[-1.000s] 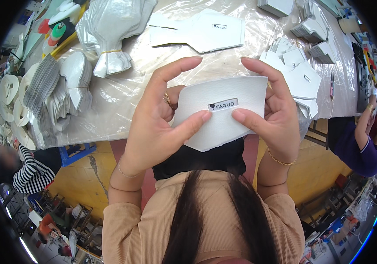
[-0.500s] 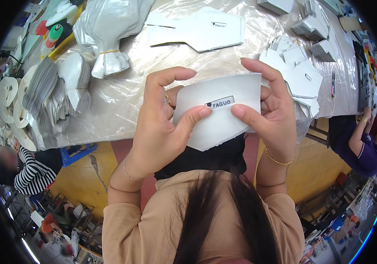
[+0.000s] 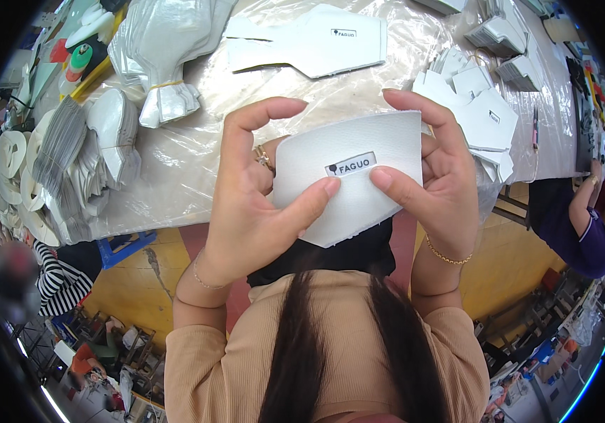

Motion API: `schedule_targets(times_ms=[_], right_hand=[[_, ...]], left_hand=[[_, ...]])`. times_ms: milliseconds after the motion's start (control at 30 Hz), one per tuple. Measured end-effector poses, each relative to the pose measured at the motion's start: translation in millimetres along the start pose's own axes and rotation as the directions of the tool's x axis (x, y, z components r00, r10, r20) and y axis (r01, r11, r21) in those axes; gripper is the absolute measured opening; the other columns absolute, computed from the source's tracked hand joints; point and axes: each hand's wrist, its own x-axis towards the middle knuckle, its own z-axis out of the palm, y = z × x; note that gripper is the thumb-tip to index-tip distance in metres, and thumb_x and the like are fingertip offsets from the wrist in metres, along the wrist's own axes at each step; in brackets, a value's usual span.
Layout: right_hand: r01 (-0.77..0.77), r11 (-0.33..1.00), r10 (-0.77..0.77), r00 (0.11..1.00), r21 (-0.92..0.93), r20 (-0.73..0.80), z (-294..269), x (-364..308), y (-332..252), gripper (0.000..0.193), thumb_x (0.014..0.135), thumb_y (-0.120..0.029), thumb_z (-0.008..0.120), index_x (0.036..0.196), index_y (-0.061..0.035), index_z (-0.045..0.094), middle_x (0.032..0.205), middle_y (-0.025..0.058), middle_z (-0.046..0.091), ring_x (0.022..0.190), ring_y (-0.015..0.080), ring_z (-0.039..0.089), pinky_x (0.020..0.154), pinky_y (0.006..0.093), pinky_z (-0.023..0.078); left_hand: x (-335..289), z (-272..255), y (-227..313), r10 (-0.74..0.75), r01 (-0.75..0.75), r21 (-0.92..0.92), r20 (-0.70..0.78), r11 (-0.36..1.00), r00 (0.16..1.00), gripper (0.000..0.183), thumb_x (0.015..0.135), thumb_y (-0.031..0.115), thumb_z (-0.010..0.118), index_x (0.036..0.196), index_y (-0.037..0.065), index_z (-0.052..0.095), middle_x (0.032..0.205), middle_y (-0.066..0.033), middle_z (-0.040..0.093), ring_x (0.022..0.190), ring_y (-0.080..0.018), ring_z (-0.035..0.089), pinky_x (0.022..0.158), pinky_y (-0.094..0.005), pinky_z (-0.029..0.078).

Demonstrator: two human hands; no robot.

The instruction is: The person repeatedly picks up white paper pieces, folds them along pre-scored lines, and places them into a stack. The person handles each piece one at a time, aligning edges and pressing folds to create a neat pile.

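A white, grained leather-like panel (image 3: 359, 141) is held up between my two hands, above the table's near edge. In its middle sits a small framed label (image 3: 351, 165) with dark print. My left hand (image 3: 263, 183) grips the panel's left side, its thumb pressed on the front below the label and its index finger curled above. On the other side my right hand (image 3: 443, 169) has its thumb just under the label's right end. The remaining fingers are partly hidden behind the panel. Beyond my hands lies a larger stack of white cut pieces (image 3: 281, 48), the top one bearing a similar label.
Banded white pieces (image 3: 168, 53) and grey-white stacks (image 3: 62, 144) stand at the left. More labelled pieces (image 3: 482, 116) lie at the right, near a slim pen-like tool (image 3: 535, 127). Plastic sheeting covers the table (image 3: 168, 190). Co-workers sit at both sides, one in a purple shirt (image 3: 591, 243).
Both hands still hold the panel, which has shifted and tilted slightly. My left thumb has slid a little lower at the label's edge. The view has moved slightly.
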Motion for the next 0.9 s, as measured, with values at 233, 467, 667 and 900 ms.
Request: schedule_targets(times_ms=[233,467,667,900], right_hand=[[-0.127,0.981,0.128,0.992,-0.144,-0.004,-11.5,-0.9,14.3,0.063,0.087,0.001,0.07,0.143,-0.0021,0.04,0.11,0.0147,0.068,0.098,0.014,0.065,0.082,0.0255,0.052],[0.035,0.968,-0.117,0.939,-0.248,-0.324,-56.8,-26.7,17.5,0.053,0.089,-0.004,0.07,0.137,-0.0041,0.048,0.108,0.0092,0.068,0.099,0.0119,0.064,0.084,0.0248,0.051],[0.133,0.947,-0.294,0.731,-0.294,-0.616,-147.4,-37.3,5.4,0.069,0.089,-0.004,0.072,0.147,-0.0026,0.037,0.134,0.0207,0.057,0.122,0.0218,0.056,0.106,0.0341,0.042],[-0.196,0.682,-0.449,0.648,-0.705,-0.615,-166.3,-41.4,19.4,0.069,0.09,-0.016,0.073,0.149,-0.0069,0.039,0.144,0.0162,0.051,0.129,0.0277,0.051,0.104,0.0394,0.042]], left_hand=[[12.9,0.7,-16.3,-0.063,0.062,0.106,0.01,0.992,0.998,0.055,0.086,0.0,0.073,0.128,0.005,0.037,0.099,-0.0137,0.064,0.081,-0.014,0.066,0.065,-0.0251,0.053],[39.3,-23.6,-30.0,0.153,-0.157,0.489,0.049,0.858,0.987,0.068,0.079,0.014,0.083,0.135,0.004,0.047,0.085,-0.0085,0.064,0.083,-0.0147,0.063,0.077,-0.0287,0.048],[102.3,-39.0,-56.7,0.458,-0.342,0.786,0.084,0.516,0.885,0.06,0.079,0.026,0.083,0.129,0.005,0.058,0.117,-0.02,0.063,0.108,-0.0308,0.061,0.09,-0.04,0.048],[152.5,-24.5,-87.0,0.441,-0.251,0.957,0.165,0.144,0.882,0.076,0.074,0.037,0.084,0.136,0.004,0.055,0.14,-0.0246,0.052,0.127,-0.0379,0.052,0.106,-0.0471,0.039]])
